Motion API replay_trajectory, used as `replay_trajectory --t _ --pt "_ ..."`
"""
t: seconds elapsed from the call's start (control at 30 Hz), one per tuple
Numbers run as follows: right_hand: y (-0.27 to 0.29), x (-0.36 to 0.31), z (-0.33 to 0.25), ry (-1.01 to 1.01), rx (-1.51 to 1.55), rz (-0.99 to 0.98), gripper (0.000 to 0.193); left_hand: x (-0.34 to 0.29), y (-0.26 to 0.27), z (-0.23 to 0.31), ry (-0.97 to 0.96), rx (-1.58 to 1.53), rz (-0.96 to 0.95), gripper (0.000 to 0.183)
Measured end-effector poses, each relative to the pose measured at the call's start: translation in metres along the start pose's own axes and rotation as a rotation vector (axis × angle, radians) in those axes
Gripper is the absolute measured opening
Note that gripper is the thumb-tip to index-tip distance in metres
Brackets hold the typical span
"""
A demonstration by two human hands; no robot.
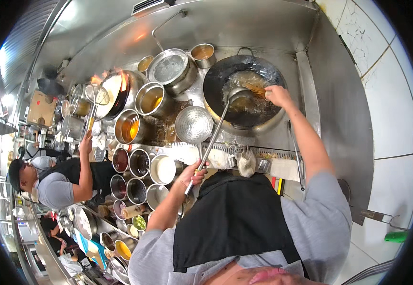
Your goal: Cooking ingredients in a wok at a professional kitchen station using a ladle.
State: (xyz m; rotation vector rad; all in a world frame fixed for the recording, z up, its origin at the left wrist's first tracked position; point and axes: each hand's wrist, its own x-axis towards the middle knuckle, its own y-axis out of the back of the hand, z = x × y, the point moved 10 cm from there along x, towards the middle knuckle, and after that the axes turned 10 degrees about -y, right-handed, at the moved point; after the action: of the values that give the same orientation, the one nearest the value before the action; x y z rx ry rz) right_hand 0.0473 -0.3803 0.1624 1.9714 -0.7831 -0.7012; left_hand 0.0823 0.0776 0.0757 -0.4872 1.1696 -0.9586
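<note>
A large black wok (216, 95) sits on the range ahead of me, with shiny liquid in its bottom. My left hand (194, 175) is closed round the long metal handle of a ladle (218, 126). The ladle's bowl dips into the wok at its middle. Over the wok's right side, my right hand (277, 96) grips a tan bristled wok brush (255, 90), its tips at the liquid beside the ladle bowl. A round perforated strainer (194, 124) lies just left of the ladle handle.
Left of the wok stand a large pot (185, 78), steel pots of orange liquid (129, 127) and several sauce containers (162, 169). Further left, a co-worker (68, 178) holds a wire skimmer (97, 94) near a flaming wok (121, 97). Tongs (296, 154) hang at the front edge, right.
</note>
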Motion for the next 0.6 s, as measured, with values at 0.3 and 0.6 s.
replay_trajectory --t 0.3,0.6 --pt "-0.014 -0.159 0.051 0.031 0.209 0.211 0.036 0.052 -0.097 0.024 -0.083 0.317 -0.084 0.033" --pt "-0.046 -0.224 0.137 -0.436 0.943 0.098 0.036 0.189 -0.169 -0.018 -0.181 1.078 -0.204 0.028"
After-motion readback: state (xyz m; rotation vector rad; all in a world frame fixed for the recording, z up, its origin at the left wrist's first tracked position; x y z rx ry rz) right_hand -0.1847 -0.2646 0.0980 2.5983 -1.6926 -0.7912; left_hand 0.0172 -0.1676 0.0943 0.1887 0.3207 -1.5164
